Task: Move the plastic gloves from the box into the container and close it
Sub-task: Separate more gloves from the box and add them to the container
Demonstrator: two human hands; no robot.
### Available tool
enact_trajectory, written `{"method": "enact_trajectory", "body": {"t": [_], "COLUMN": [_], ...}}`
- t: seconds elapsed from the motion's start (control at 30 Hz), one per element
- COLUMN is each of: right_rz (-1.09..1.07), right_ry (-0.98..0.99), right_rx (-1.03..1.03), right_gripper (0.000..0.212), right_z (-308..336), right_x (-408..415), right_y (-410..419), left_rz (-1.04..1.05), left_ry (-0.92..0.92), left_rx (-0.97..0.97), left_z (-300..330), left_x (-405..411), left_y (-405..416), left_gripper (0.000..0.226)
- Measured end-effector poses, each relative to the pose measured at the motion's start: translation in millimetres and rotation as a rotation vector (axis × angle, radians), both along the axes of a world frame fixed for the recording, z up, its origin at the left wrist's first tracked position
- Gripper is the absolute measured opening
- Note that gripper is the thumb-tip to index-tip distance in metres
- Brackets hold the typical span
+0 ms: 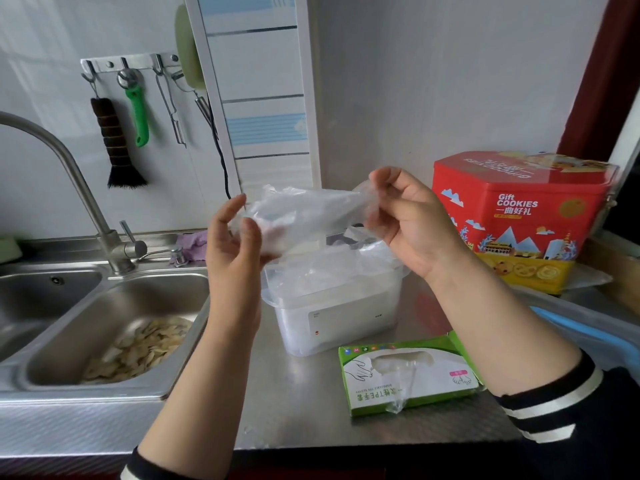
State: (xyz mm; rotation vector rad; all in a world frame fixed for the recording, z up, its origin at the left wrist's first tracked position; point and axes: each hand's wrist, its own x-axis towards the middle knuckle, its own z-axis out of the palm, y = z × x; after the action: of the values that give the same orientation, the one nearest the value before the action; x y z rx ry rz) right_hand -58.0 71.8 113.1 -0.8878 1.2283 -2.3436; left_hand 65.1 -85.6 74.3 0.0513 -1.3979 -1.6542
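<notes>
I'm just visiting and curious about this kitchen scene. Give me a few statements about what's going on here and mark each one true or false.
1. Both hands hold a clear plastic glove in the air above the container. True: the left hand and the right hand each pinch one end.
2. The container is closed with its lid. False: it is open, with clear plastic showing at its top.
3. The green glove box lies on the counter in front of the container. True.
4. The glove box is empty, with nothing sticking out. False: a bit of clear plastic pokes from its opening.
5. The red cookie tin sits in the sink. False: it stands on the counter to the right.
</notes>
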Motion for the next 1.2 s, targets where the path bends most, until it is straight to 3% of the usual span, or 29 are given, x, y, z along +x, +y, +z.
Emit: {"method": "enact_trajectory", "body": {"t": [0.13, 0.23, 0.3, 0.4, 0.53, 0.83, 0.9, 0.97, 1.03, 1.1, 1.17, 1.2], "right_rz": [-0.094, -0.263, -0.34, -0.38, -0.398, -0.568, -0.668, -0.765, -0.799, -0.788, -0.76, -0.75], "right_ry": [0.171, 0.345, 0.419, 0.473, 0.504, 0.562, 0.675, 0.783, 0.849, 0.912, 0.94, 0.94], "right_rx": [0.103, 0.334, 0.453, 0.551, 0.587, 0.346, 0.384, 0.568, 0.895, 1.23, 1.41, 1.452], "right_gripper": [0.033, 0.035, 0.035, 0.028, 0.021, 0.033, 0.033, 0.034, 0.041, 0.046, 0.05, 0.052], "right_z": [-6.1, -11.7, -14.8, -18.6, -23.7, -30.3, -37.1, -42.7, -46.0, -48.7, -54.2, -57.2], "right_x": [-0.7, -2.4, -3.5, -8.3, -16.0, -18.2, -14.4, -11.6, -8.9, -3.8, -1.0, -0.9], "right_y": [1.8, 3.5, 5.8, 10.4, 15.6, 7.8, 1.4, -2.5, -4.5, -7.4, -10.7, -12.7], "left_rz": [-0.405, -0.509, -0.428, -0.361, -0.267, 0.13, 0.211, 0.352, 0.605, 0.809, 0.771, 0.653], "left_ry": [-0.197, -0.265, -0.339, -0.505, -0.684, -0.408, -0.431, -0.572, -0.773, -0.732, -0.678, -0.755], "left_rx": [0.222, 0.124, -0.003, -0.043, -0.191, -0.222, -0.321, -0.517, -0.835, -1.129, -1.314, -1.37], "left_z": [7.4, 9.3, 7.0, 4.9, 2.1, 49.5, 56.0, 57.3, 50.2, 32.3, 11.2, 1.5], "left_x": [3.2, 5.0, 1.0, -4.2, -8.1, -47.9, -63.3, -75.7, -76.8, -70.9, -61.8, -58.1], "left_y": [5.6, 4.4, 0.6, -3.0, -13.7, -60.3, -68.7, -72.2, -62.4, -41.7, -11.9, 0.3], "left_gripper": [0.072, 0.069, 0.063, 0.067, 0.07, 0.043, 0.043, 0.047, 0.052, 0.049, 0.041, 0.038]}}
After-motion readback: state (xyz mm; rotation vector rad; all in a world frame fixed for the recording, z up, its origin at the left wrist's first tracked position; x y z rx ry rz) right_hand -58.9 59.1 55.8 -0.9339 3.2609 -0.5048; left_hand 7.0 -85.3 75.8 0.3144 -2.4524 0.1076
